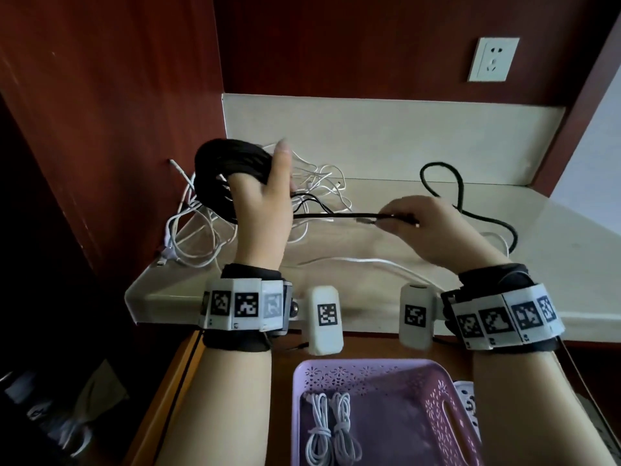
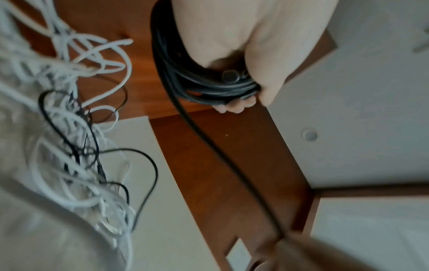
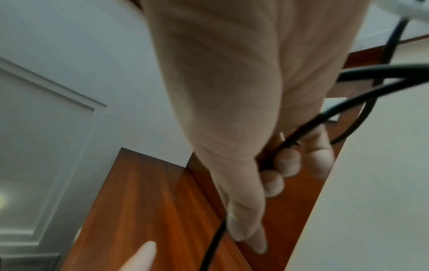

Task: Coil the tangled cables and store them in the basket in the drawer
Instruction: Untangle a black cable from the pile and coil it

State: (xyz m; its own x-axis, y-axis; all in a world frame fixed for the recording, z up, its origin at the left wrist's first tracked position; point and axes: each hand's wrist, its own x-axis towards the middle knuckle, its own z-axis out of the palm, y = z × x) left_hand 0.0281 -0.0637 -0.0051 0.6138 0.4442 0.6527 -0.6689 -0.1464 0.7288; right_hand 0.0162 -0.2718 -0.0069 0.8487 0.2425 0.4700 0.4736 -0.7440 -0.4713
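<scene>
My left hand (image 1: 265, 196) is raised above the countertop and grips a thick coil of black cable (image 1: 225, 169), its fingers curled round the loops (image 2: 209, 86). A straight run of the same black cable (image 1: 336, 216) stretches right to my right hand (image 1: 413, 223), which pinches it between the fingertips (image 3: 287, 163). The loose rest of the black cable (image 1: 460, 196) snakes over the counter behind that hand. A tangle of white cables (image 1: 201, 237) lies under the coil. Below, a pink basket (image 1: 433, 398) in the open drawer holds two bundled white cables (image 1: 331, 428).
The pale countertop (image 1: 554, 264) sits in a corner of dark red wood panels, with a wall socket (image 1: 493, 58) above it. A white patterned object (image 1: 468, 405) lies beside the basket on the right. The wooden drawer edge (image 1: 178, 381) runs along the left.
</scene>
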